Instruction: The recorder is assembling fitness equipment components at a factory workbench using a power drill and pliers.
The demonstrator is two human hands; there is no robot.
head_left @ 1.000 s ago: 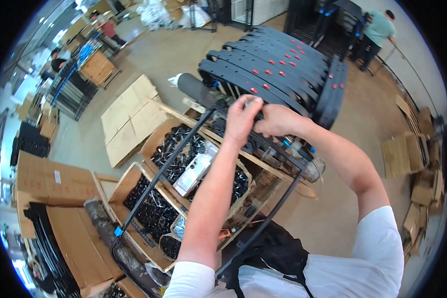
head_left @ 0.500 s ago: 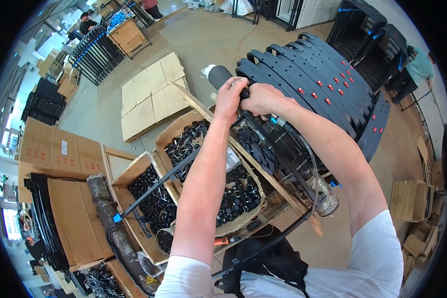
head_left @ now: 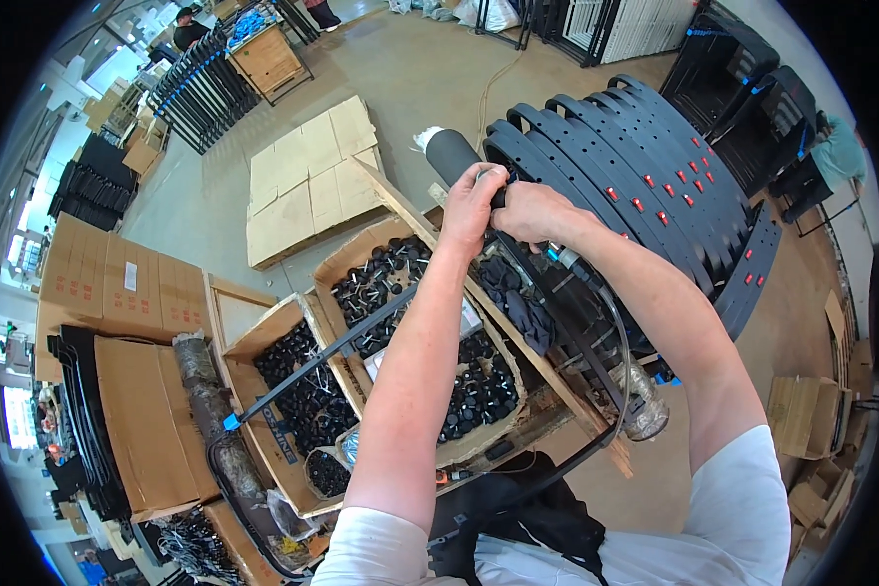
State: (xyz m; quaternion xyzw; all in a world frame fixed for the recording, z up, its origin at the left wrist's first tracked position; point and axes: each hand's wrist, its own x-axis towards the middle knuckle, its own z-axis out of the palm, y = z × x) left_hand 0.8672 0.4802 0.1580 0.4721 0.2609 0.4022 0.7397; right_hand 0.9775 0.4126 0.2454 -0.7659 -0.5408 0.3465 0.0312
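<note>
Both arms reach forward over a workbench toward a dark grey padded cylinder (head_left: 452, 156) with white material at its far end. My left hand (head_left: 472, 210) is closed at the cylinder's near end, fingers bent around a dark part mostly hidden. Right beside it, my right hand (head_left: 537, 212) is also closed, and what it grips is covered by the fingers. Below the right wrist shows a metal fitting with a blue ring (head_left: 560, 254), joined to a hose. A black metal tube frame (head_left: 332, 350) with blue tape at its corner extends under my left forearm.
Cardboard boxes of black knobs and bolts (head_left: 308, 391) stand left of and under my left arm. Curved black slats with red pieces (head_left: 645, 166) are stacked at right. Flattened cardboard (head_left: 313, 181) lies on the floor ahead. A person (head_left: 830, 161) stands at far right.
The whole view has shifted slightly, so most things sit a little further right. Both hands stay closed together by the padded cylinder, with little change in their pose.
</note>
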